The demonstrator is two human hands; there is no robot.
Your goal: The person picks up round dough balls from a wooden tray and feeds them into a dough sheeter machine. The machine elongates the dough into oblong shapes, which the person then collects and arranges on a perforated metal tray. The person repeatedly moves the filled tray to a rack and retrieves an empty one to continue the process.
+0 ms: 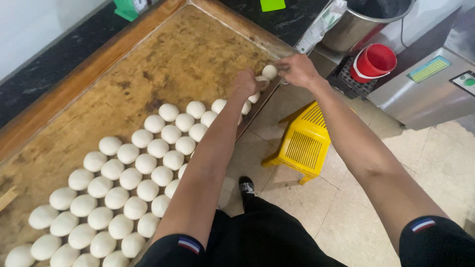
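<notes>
Setting dough balls in rows on the floured wooden board [148,54]. Left hand [246,81] closed around a dough piece [261,81] at the board's near edge; right hand [297,69] pinching the neighbouring dough ball [269,71] with narrowed fingers, just at the rim. Rows of finished balls [128,178] filling the near side, far side bare. Likely next: placing both pieces in line past the last ball [218,105], evenly spaced, clear of the edge. Yellow stool [302,143] and red bucket [373,62] beside.
</notes>
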